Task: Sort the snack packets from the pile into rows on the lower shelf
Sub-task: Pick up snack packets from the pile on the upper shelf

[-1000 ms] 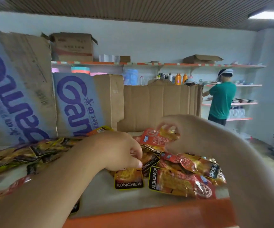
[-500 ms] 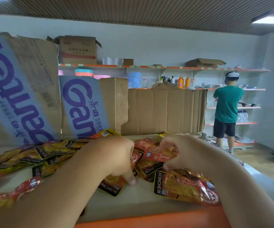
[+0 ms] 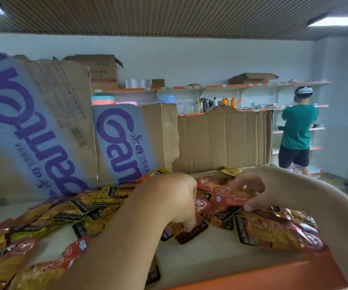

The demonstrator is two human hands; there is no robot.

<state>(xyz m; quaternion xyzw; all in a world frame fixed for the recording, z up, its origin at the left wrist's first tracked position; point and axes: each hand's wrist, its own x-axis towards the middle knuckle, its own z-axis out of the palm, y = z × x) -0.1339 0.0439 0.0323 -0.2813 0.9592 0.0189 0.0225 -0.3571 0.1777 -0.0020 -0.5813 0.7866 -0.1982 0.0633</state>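
A pile of red and orange snack packets lies on the white lower shelf, right of centre. Yellow snack packets lie overlapping in a band across the left. My left hand reaches in from the lower left. Its curled fingers pinch the edge of a dark-ended red packet at the pile's near left side. My right hand comes in from the right and hovers over the pile's top. Its thumb and fingers pinch a red packet.
Flattened cardboard boxes stand along the back of the shelf. The shelf's orange front edge runs below the pile. More red packets lie at the near left. A person in a green shirt stands at wall shelves, far right.
My left hand has pulled a packet toward the near left of the pile. My right hand came down from above onto the pile's top. The camera moved closer.
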